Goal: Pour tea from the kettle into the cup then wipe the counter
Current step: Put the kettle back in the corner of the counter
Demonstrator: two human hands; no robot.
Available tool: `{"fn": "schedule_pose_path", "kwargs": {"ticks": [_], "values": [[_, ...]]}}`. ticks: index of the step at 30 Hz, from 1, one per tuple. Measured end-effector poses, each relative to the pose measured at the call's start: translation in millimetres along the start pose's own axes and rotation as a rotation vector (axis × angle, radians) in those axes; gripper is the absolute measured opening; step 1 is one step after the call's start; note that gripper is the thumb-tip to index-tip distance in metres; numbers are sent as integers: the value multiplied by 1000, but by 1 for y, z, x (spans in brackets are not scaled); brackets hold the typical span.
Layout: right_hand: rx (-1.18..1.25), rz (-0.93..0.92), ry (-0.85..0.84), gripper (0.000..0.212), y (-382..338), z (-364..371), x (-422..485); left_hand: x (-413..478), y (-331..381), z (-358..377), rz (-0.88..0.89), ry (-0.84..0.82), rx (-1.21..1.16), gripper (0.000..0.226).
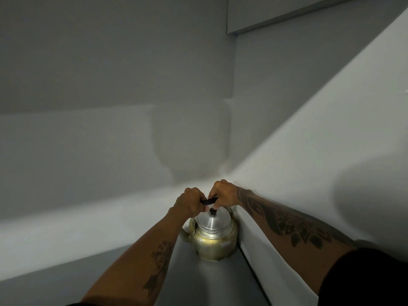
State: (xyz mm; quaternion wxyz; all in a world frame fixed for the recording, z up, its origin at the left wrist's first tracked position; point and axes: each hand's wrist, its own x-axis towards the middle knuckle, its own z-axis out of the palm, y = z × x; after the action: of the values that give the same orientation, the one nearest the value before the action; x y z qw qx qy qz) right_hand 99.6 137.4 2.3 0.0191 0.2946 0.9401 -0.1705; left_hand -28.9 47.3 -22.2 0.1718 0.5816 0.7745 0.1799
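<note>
A tarnished metal kettle (213, 241) with a silver lid and small dark knob stands on the grey counter (209, 281), close against the white wall on its right. Its spout points left. My left hand (188, 203) is closed around the black handle (208, 200) above the lid. My right hand (224, 195) grips the other end of the same handle, its fingers reaching down near the lid knob. No cup and no cloth are in view.
White walls (110, 151) meet in a corner just behind the kettle. A white ledge runs along the left. The wall on the right (309, 162) hems in my right forearm. A cabinet edge (287, 16) hangs at the top.
</note>
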Motion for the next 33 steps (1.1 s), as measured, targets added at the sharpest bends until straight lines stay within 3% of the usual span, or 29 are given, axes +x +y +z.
{"fn": "schedule_pose_path", "kwargs": {"ticks": [14,20,26,33], "values": [[0,53,25,32,-1,5,-1,3,-4,2,-12,1,-19,30],[-10,79,4,65,-12,2,-14,-20,-12,-7,-46,-47,-110,69],[8,75,110,64,-21,-15,-33,-60,-22,-40,-25,74,-142,67],[-37,-43,306,64,-107,-14,-69,-161,-39,-101,32,383,113,65]]}}
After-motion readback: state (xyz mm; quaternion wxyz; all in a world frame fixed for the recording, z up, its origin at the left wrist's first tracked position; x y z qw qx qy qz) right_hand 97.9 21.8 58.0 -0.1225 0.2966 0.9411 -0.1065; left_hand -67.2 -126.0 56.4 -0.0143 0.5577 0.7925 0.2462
